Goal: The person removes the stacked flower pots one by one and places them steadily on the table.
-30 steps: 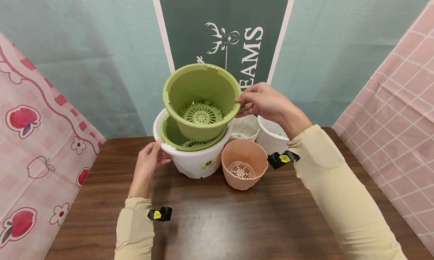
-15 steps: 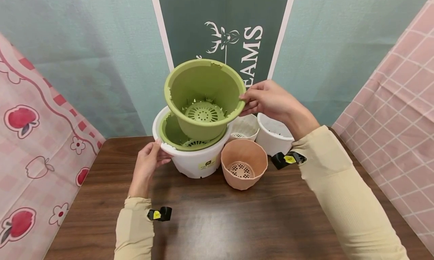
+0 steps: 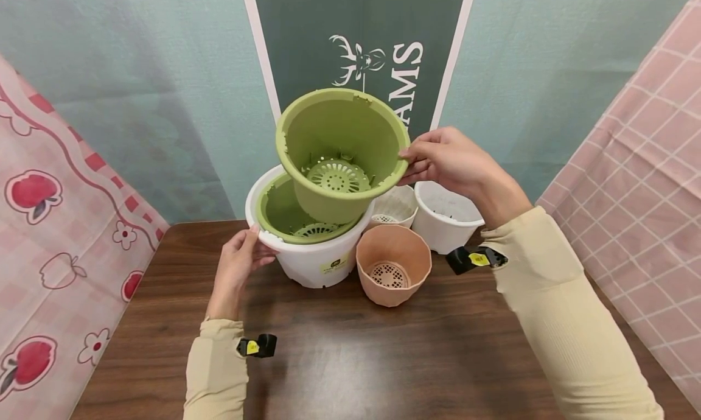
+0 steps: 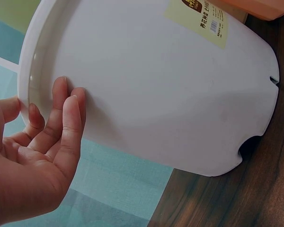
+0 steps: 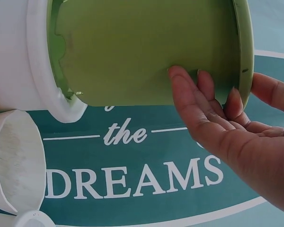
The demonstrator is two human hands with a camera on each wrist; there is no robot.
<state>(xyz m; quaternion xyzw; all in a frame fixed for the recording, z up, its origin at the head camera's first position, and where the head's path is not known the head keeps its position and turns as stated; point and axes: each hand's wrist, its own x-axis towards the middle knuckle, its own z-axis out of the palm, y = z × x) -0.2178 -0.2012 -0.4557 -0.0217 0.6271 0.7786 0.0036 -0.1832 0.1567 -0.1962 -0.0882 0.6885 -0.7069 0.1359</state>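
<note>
My right hand pinches the right rim of a green flowerpot, thumb on top and fingers against the outer wall, also seen in the right wrist view. This pot is tilted, its slotted base showing, and overlaps a second green flowerpot in the head view. The second one sits inside a large white flowerpot on the table. With my left hand I pinch the white pot's left rim; in the left wrist view the thumb is at the rim and the fingers lie along the outer wall below it.
An orange-pink faceted flowerpot stands right of the white pot. Behind it are a cream pot and another white pot. The wooden table meets a green-blue cloth at the back, with pink cloths at both sides.
My right hand has moved the upper green flowerpot up and to the right, baring more of the green pot below. The left hand stays at the white flowerpot's rim.
</note>
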